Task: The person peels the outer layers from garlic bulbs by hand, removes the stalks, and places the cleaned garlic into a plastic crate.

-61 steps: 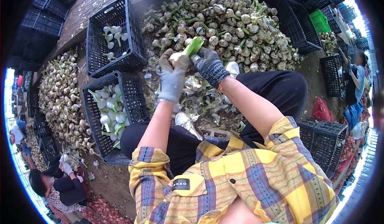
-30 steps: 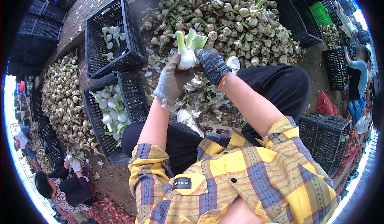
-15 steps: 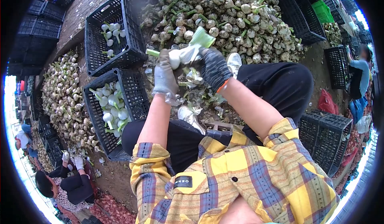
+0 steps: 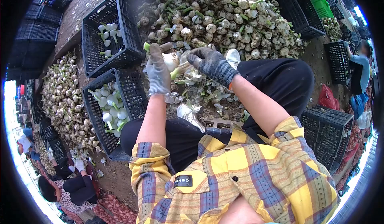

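My gloved left hand (image 4: 158, 71) is wrapped round a garlic bulb (image 4: 171, 61), whose green cut stem pokes out past the fingers at the upper left. At the bulb's right side, my right hand (image 4: 212, 64), in a dark grey glove, has its fingers closed on loose outer skin (image 4: 183, 66) of the bulb. Peeled skins and green scraps (image 4: 200, 86) lie on the ground below both hands. Beyond them rises a large heap of unpeeled garlic (image 4: 224, 20).
Two black crates, an upper one (image 4: 134, 55) and a lower one (image 4: 138, 100), hold white bulbs at left. Another garlic heap (image 4: 66, 100) lies farther left. Co-workers sit at lower left (image 4: 76, 188) and stand at right (image 4: 362, 72). Stacked crates (image 4: 326, 134) stand at right.
The green and white leafy layer between my hands is gone from there. My right hand has turned and lowered slightly, and a browner bulb is now in my left hand.
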{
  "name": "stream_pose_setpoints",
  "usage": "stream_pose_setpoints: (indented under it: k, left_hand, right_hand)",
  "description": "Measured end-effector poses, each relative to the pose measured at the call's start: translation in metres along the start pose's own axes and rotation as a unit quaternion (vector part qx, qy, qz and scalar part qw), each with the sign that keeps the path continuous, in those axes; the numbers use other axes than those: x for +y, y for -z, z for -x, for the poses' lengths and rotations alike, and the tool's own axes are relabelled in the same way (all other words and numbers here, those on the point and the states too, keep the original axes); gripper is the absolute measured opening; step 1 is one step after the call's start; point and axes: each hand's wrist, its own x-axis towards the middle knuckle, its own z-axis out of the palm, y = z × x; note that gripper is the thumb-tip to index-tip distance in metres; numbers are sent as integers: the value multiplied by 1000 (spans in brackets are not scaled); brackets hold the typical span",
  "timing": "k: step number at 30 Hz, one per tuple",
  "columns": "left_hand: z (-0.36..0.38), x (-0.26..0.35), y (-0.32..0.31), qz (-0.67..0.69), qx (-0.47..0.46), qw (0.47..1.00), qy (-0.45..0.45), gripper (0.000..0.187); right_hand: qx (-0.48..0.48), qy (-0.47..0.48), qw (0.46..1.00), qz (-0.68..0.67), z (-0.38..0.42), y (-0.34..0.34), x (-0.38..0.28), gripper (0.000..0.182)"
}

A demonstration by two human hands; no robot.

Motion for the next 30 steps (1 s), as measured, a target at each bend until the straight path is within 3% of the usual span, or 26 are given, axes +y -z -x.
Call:
stream_pose_setpoints:
  k: [1,4,7,12,18,22,25,28,30]
  left_hand:
    - [3,4,-4,-11,-18,1000,-14,69]
    - [13,12,-10,-29,-83,996,-18,69]
    - [12,9,-7,-33,-116,993,-16,65]
    - [10,1,-5,-55,-102,993,-23,64]
    - [8,-1,-4,-104,-98,989,-41,75]
    - [12,5,-8,-87,-71,993,-34,70]
    - [8,-7,-10,-58,-36,997,-28,62]
    - [4,-17,-7,-66,-17,997,21,56]
    - [4,-11,-7,-31,-21,999,25,51]
  right_hand:
    - [-10,-53,999,2,-6,-1,-7,46]
    - [-132,-185,941,-251,1,5,-33,46]
    - [-128,-78,956,-253,-8,-7,-15,40]
    - [-126,-109,943,-287,6,2,-20,38]
    - [-80,-85,956,-269,3,-2,-7,22]
    - [-47,-65,955,-286,5,-7,-6,17]
    - [-30,-59,980,-189,7,-6,-11,25]
    - [16,-68,939,-336,6,-15,-2,22]
    - [72,-82,931,-349,3,-15,3,21]
